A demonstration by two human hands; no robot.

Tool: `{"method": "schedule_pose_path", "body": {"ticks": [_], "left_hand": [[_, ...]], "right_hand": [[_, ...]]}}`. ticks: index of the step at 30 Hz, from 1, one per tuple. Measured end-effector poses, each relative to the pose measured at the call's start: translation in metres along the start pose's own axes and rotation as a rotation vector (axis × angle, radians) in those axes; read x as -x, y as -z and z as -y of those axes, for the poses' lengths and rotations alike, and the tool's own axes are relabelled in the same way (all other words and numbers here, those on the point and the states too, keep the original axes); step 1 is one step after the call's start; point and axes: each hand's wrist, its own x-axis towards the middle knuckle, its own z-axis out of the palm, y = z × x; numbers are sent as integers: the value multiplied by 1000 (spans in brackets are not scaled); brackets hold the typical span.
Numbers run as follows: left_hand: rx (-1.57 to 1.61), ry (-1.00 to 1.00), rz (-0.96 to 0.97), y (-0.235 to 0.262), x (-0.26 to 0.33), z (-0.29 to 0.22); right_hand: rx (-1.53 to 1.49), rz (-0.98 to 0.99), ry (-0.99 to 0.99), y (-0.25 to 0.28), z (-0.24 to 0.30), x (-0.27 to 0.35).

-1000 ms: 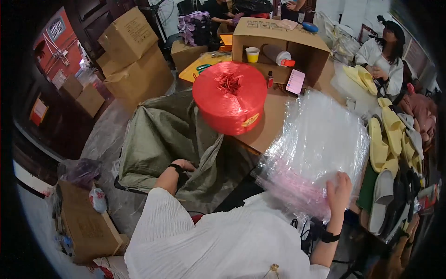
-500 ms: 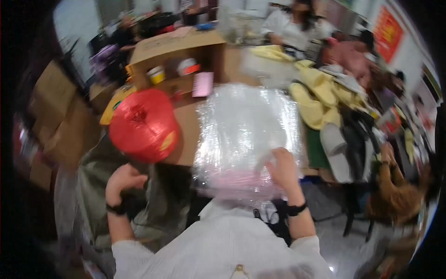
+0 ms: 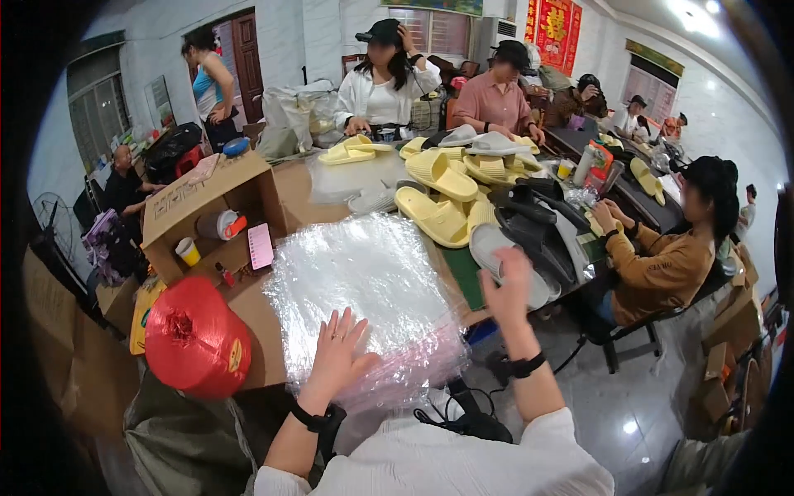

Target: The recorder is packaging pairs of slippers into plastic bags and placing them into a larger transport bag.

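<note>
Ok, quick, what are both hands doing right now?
Left hand: open, spread over the clear plastic stack, holding nothing.
Right hand: open by a grey slipper; contact can't be told.

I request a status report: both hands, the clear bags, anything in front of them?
Left hand open, over clear bags. Right hand open at grey slipper, contact unclear. Clear bags flat on table, partly hidden by left hand.

- White top (image 3: 463, 463) of finely crinkled cloth
- Loose white sleeves (image 3: 552, 430), forearms uncovered
- Left hand (image 3: 337, 354) ungloved; black wristband (image 3: 308, 419), dark block (image 3: 333, 426) beside it
- Right hand (image 3: 508, 289) ungloved; similar black band (image 3: 527, 366)
- Thin black cables (image 3: 432, 415) looping by the waist
</note>
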Motion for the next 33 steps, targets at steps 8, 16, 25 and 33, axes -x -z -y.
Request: {"method": "schedule_pose_path", "body": {"ticks": [8,16,25,33], "left_hand": [[27,9,-43,-25,2,14],[36,14,-71,-25,7,14],[-4,-1,-103,-28,9,17],[233,-53,-174,-34,11,16]], "right_hand": [[666,520,-426,42,-130,-35],[300,0,8,27,-61,-99],[-150,91,186,9,102,-63],[-329,590,600,-21,152,33]]}}
